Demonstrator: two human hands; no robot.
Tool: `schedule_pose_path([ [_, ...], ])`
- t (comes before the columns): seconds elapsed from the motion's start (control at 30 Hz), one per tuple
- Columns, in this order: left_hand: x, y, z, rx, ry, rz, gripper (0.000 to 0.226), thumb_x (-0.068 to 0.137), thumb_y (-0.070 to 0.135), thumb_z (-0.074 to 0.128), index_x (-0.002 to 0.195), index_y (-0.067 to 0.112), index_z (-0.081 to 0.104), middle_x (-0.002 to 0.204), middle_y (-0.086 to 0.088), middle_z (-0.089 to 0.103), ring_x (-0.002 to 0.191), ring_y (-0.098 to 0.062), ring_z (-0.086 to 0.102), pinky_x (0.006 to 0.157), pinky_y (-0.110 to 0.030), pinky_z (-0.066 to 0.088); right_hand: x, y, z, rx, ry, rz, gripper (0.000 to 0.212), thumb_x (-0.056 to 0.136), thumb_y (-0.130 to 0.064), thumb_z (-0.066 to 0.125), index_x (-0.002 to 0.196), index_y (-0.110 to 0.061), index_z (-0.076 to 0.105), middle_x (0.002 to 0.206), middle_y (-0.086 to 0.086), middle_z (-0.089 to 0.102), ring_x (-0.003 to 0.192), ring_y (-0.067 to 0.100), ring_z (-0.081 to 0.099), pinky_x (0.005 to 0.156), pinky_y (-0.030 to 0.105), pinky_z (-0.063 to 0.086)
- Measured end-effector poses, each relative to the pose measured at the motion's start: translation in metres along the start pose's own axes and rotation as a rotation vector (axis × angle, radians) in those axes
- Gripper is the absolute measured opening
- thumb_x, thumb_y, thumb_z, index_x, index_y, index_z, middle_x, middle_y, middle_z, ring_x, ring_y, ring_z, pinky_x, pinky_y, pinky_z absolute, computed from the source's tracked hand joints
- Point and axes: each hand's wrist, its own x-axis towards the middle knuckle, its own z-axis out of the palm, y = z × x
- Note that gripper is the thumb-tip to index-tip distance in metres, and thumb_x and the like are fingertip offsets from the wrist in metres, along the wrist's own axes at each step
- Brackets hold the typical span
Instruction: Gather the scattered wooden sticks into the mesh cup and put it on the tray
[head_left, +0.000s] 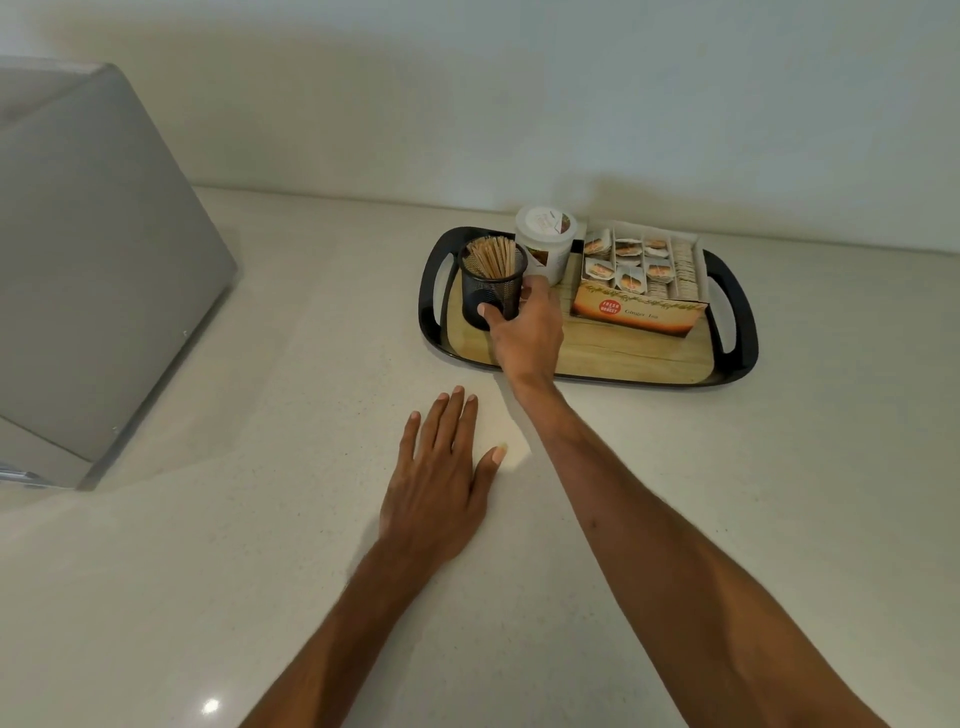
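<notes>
A black mesh cup (491, 291) stands upright at the left end of the black-rimmed tray (587, 358), whose floor looks like pale wood. A bundle of wooden sticks (491, 257) rises out of the cup's mouth. My right hand (527, 332) reaches over the tray's front rim and wraps the cup's right side, thumb on its front. My left hand (441, 483) lies flat on the countertop in front of the tray, palm down and fingers slightly spread, holding nothing. No loose sticks show on the counter.
On the tray behind the cup stands a white lidded tub (545, 241), and to its right an open ginger tea box (641, 283) with sachets. A grey appliance (88, 270) fills the counter's left side. The wall runs close behind the tray.
</notes>
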Motion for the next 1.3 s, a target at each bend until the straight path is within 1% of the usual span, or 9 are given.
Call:
schedule_pose_path([
  [0.23, 0.001, -0.002, 0.002, -0.031, 0.004, 0.008, 0.082, 0.107, 0.068, 0.002, 0.174, 0.021, 0.001, 0.182, 0.002, -0.004, 0.167, -0.013, -0.009, 0.136, -0.042, -0.006, 0.016, -0.006, 0.012, -0.017, 0.037, -0.031, 0.066, 0.084, -0.029, 0.089, 0.138, -0.011, 0.055, 0.137, 0.007, 0.061, 0.126, 0.022, 0.063, 0.103, 0.036, 0.059],
  [0.33, 0.001, -0.003, 0.001, -0.036, 0.011, 0.009, 0.080, 0.109, 0.067, 0.004, 0.174, 0.022, 0.001, 0.181, 0.003, -0.005, 0.167, -0.013, -0.010, 0.136, -0.040, -0.007, 0.021, -0.009, 0.015, -0.037, 0.064, -0.041, 0.065, 0.083, -0.030, 0.090, 0.134, -0.010, 0.055, 0.133, 0.008, 0.062, 0.122, 0.023, 0.064, 0.098, 0.035, 0.059],
  [0.47, 0.001, -0.002, 0.000, -0.037, 0.007, 0.001, 0.078, 0.110, 0.067, 0.006, 0.174, 0.023, 0.000, 0.181, 0.004, -0.006, 0.167, -0.012, -0.011, 0.135, -0.039, -0.008, 0.027, -0.011, 0.019, -0.057, 0.066, -0.041, 0.065, 0.084, -0.031, 0.090, 0.134, -0.008, 0.056, 0.134, 0.009, 0.063, 0.123, 0.024, 0.064, 0.098, 0.033, 0.058],
  [0.77, 0.000, -0.003, 0.002, -0.022, -0.001, -0.004, 0.078, 0.110, 0.066, 0.004, 0.174, 0.023, -0.003, 0.181, 0.003, -0.008, 0.167, -0.012, -0.012, 0.136, -0.041, -0.006, 0.035, -0.017, 0.023, -0.112, 0.058, -0.047, 0.066, 0.087, -0.034, 0.087, 0.136, -0.005, 0.054, 0.140, 0.011, 0.061, 0.128, 0.027, 0.063, 0.098, 0.040, 0.061],
  [0.9, 0.000, -0.003, 0.003, -0.023, 0.011, 0.005, 0.079, 0.109, 0.067, 0.002, 0.174, 0.022, 0.000, 0.182, 0.002, -0.004, 0.167, -0.014, -0.008, 0.136, -0.043, -0.002, 0.036, -0.018, 0.023, -0.110, 0.050, -0.041, 0.066, 0.086, -0.033, 0.088, 0.135, -0.004, 0.054, 0.139, 0.012, 0.062, 0.127, 0.028, 0.063, 0.097, 0.042, 0.061],
  [1.07, 0.000, -0.001, 0.002, 0.016, 0.021, 0.013, 0.077, 0.112, 0.064, 0.010, 0.174, 0.018, 0.011, 0.181, -0.002, 0.008, 0.168, -0.019, 0.004, 0.136, -0.047, 0.008, 0.026, -0.014, 0.010, -0.136, 0.019, -0.026, 0.064, 0.087, -0.038, 0.087, 0.134, -0.006, 0.056, 0.134, 0.011, 0.065, 0.123, 0.027, 0.065, 0.097, 0.040, 0.060],
  [1.13, -0.002, 0.000, 0.000, 0.025, 0.040, 0.017, 0.074, 0.114, 0.061, 0.015, 0.173, 0.016, 0.016, 0.181, -0.004, 0.013, 0.168, -0.021, 0.008, 0.136, -0.048, 0.011, 0.014, -0.012, 0.001, -0.144, -0.014, -0.033, 0.058, 0.092, -0.039, 0.082, 0.134, -0.007, 0.057, 0.131, 0.010, 0.067, 0.120, 0.026, 0.067, 0.093, 0.037, 0.061],
  [1.23, -0.003, 0.003, -0.008, -0.039, 0.022, 0.008, 0.073, 0.114, 0.060, 0.016, 0.173, 0.016, 0.017, 0.181, -0.004, 0.014, 0.168, -0.022, 0.009, 0.136, -0.048, 0.009, -0.007, -0.004, -0.014, -0.187, -0.040, -0.098, 0.046, 0.101, -0.033, 0.071, 0.137, -0.007, 0.058, 0.126, 0.010, 0.069, 0.114, 0.028, 0.069, 0.085, 0.034, 0.056],
  [1.3, -0.001, 0.009, -0.015, -0.044, 0.044, 0.007, 0.072, 0.115, 0.059, 0.017, 0.172, 0.015, 0.022, 0.179, -0.006, 0.020, 0.166, -0.025, 0.016, 0.135, -0.049, 0.014, -0.022, -0.003, -0.029, -0.256, -0.077, -0.126, 0.046, 0.104, -0.028, 0.065, 0.144, -0.007, 0.054, 0.133, 0.011, 0.067, 0.119, 0.030, 0.068, 0.090, 0.038, 0.057],
])
